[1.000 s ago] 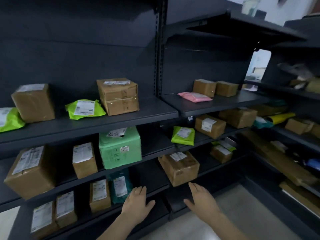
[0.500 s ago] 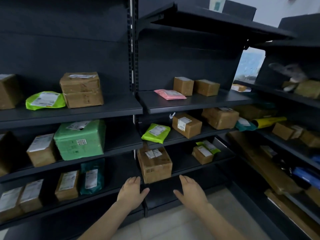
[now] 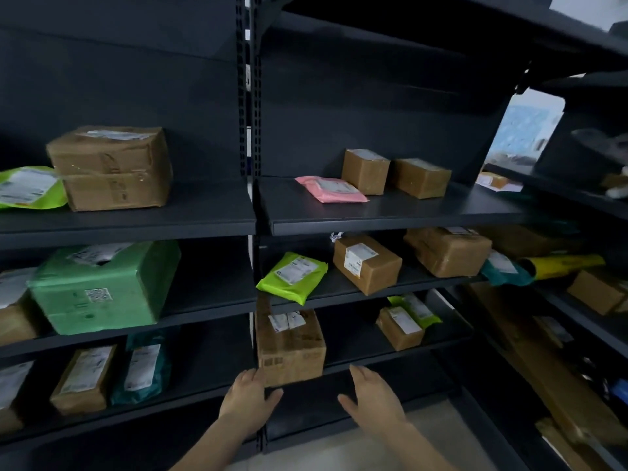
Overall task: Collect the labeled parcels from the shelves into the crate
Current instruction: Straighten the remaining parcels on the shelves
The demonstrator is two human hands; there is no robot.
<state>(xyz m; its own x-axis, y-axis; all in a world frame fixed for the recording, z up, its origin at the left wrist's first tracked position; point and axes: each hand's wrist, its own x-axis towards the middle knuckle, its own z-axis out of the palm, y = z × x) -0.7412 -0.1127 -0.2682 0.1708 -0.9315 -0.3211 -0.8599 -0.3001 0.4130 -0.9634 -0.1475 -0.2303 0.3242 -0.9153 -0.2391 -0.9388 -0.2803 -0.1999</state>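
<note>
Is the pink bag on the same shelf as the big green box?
No, the pink bag lies one shelf higher than the big green box.

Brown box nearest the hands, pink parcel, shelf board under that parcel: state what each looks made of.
Brown box: likely corrugated cardboard, matt brown, creased faces, printed marks, white paper label. Pink parcel: probably a plastic film mailer, flat, limp, faintly glossy. Shelf board: seems painted sheet metal, dark matt, thin folded front lip.

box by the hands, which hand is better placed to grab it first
Left: the left hand is at the box, by its lower left corner; the right hand is apart.
</note>
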